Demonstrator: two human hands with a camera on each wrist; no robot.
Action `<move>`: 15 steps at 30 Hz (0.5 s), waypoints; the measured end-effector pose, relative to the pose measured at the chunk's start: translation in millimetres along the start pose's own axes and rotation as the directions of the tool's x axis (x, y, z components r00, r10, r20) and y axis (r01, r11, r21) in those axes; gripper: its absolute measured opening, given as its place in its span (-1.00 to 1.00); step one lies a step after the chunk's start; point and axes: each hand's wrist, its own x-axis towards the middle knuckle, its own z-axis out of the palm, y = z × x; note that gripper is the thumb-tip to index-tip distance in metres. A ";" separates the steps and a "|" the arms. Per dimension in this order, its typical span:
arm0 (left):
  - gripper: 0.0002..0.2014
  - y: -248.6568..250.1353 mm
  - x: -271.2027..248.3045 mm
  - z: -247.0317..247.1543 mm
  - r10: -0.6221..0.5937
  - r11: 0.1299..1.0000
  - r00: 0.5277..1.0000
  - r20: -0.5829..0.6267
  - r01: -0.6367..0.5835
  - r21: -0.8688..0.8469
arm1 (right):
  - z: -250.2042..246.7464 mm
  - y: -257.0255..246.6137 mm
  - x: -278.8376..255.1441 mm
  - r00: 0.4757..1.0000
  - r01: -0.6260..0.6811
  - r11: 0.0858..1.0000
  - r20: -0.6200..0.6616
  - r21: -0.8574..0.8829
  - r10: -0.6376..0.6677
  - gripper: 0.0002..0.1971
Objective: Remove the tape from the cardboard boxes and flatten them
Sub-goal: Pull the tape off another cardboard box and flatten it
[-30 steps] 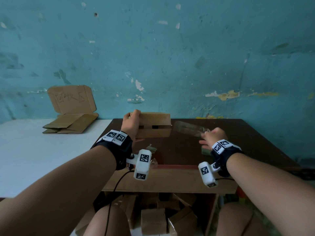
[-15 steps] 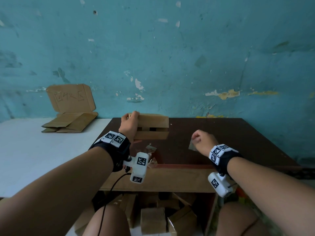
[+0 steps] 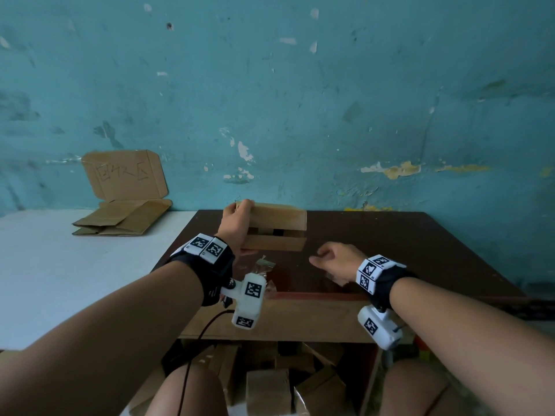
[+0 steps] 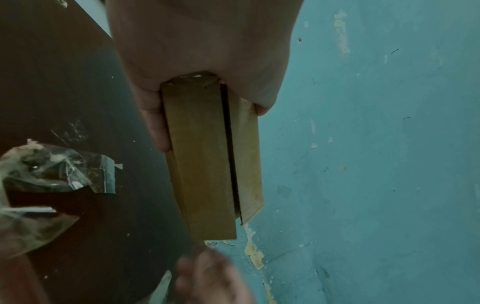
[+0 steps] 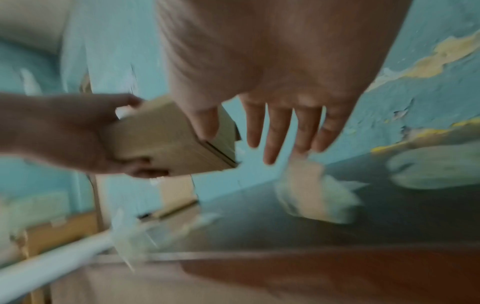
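blurred right wrist view, hidden box end

the left hand (image 3: pixel 233 228) covers the cardboard box's (image 3: pixel 279 219) near end; pale scraps beyond the right hand's fingers (image 5: pixel 270 131) are smeared past telling.

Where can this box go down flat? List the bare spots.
Dark table: bare on the right, from the right hand to the far edge. White table: bare in front of the flattened cardboard. Crowded: tape scraps near the left hand holding the box.
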 end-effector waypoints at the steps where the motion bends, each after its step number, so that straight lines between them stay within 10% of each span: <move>1: -0.46 0.1 -0.4 1.6 -0.004 1.000 1.000 0.011 0.004 -0.003 | -0.4 -6.4 -1.2 0.996 0.030 0.997 -0.090 0.070 -0.023 -0.51; 4: -0.47 0.9 -1.1 4.2 -0.020 1.000 0.999 0.046 0.021 -0.018 | -4.3 -29.9 -1.2 0.975 0.117 0.909 -0.218 0.399 -0.030 -0.61; 9: -0.19 2.2 1.5 1.8 -0.022 0.999 0.997 0.075 0.024 -0.031 | -15.1 -54.5 -4.6 0.995 0.026 0.559 -0.075 0.829 0.064 -0.73; 15: -0.15 -4.9 1.6 1.9 0.084 0.969 0.987 0.140 -0.113 0.218 | -10.4 -57.1 -4.2 0.978 0.033 0.780 -0.182 0.625 0.104 -0.43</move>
